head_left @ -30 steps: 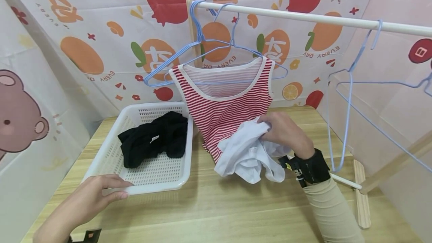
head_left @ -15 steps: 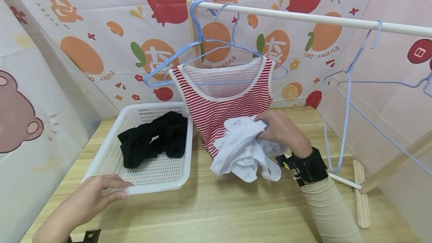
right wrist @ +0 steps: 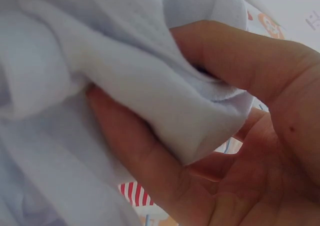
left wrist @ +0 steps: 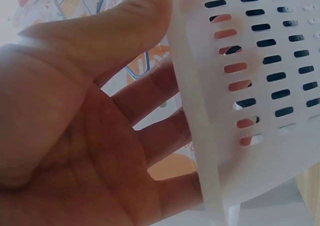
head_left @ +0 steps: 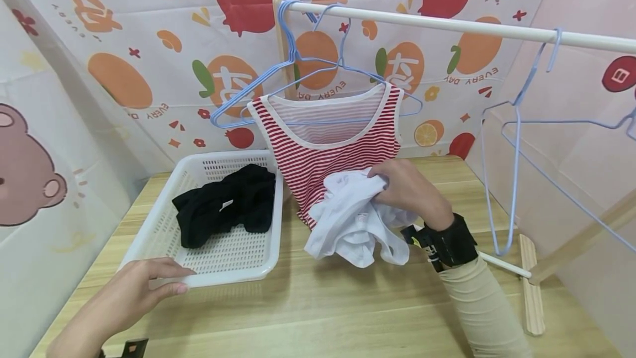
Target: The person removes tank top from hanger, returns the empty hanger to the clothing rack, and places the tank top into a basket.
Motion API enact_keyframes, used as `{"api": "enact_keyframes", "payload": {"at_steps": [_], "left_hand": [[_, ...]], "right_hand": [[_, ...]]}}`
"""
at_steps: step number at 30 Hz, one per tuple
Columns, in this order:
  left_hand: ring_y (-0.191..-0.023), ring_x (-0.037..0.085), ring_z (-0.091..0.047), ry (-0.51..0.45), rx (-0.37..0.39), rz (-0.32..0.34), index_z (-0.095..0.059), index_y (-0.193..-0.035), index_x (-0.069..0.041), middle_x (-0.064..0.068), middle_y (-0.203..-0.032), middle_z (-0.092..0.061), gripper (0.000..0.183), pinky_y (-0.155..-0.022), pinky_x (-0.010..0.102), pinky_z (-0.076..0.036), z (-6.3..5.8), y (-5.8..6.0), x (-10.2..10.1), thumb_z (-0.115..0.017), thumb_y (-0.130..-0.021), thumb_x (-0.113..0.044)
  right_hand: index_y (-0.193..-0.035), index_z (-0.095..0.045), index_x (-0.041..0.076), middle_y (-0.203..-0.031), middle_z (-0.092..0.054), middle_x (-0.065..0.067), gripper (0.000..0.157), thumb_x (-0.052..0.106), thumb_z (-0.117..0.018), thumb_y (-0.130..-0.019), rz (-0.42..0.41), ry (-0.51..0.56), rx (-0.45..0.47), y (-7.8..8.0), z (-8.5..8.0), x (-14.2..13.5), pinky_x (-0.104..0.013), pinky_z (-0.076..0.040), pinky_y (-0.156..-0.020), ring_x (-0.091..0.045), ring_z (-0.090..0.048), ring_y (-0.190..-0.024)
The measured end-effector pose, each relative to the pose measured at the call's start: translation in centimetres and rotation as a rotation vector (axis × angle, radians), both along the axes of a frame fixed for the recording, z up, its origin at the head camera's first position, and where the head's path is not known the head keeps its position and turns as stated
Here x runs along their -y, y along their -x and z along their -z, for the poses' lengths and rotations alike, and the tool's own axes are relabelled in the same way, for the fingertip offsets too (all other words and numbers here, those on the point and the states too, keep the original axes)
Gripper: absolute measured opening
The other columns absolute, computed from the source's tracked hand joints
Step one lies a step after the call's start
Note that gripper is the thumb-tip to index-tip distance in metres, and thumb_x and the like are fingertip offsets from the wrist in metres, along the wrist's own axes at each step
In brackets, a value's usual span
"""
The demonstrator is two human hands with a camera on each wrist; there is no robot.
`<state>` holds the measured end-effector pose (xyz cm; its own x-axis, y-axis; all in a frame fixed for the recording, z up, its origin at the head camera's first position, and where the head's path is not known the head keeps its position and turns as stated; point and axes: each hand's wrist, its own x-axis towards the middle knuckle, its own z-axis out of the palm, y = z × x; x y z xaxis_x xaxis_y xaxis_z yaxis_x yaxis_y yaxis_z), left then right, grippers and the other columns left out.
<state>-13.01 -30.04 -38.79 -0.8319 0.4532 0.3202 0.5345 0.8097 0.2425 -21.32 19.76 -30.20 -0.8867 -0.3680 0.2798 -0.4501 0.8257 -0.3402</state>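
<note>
My right hand (head_left: 404, 189) pinches a crumpled white garment (head_left: 350, 220), holding it in front of a red-and-white striped tank top (head_left: 330, 162). In the right wrist view, the white cloth (right wrist: 125, 71) is caught between thumb and fingers. My left hand (head_left: 149, 286) grips the near left corner of a white plastic basket (head_left: 238, 276). The left wrist view shows the fingers reaching over the basket's rim (left wrist: 197, 121), seen through the slots, with the thumb on the outer side. A black garment (head_left: 226, 203) lies bunched in the basket. The white garment's kind is unclear.
The tank top hangs on a blue hanger (head_left: 343, 62) from a white rail (head_left: 447, 27). More blue hangers (head_left: 248, 90) bunch at the rail's left end; another hanger (head_left: 514, 181) hangs at right. A wooden stand foot (head_left: 531, 286) rests on the wooden table (head_left: 318, 314).
My right hand has moved slightly left with the white garment, nearer the basket. The hanger at right sways a little. My left hand and the basket have stayed in place.
</note>
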Motion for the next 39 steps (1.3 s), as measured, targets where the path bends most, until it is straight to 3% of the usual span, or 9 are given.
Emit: {"api": "enact_keyframes", "payload": {"at_steps": [39], "left_hand": [[-0.099, 0.001, -0.067, -0.008, -0.011, 0.01, -0.081, -0.09, -0.025, -0.017, -0.087, -0.076, 0.026, -0.087, -0.005, -0.032, 0.1, -0.1, -0.1, -0.092, -0.068, -0.019]], "right_hand": [[-0.105, -0.078, 0.003, -0.102, -0.078, -0.011, 0.033, 0.006, -0.085, -0.074, -0.067, 0.026, -0.026, 0.6, -1.2, 2.7, -0.043, -0.056, -0.087, -0.027, -0.067, -0.093]]}}
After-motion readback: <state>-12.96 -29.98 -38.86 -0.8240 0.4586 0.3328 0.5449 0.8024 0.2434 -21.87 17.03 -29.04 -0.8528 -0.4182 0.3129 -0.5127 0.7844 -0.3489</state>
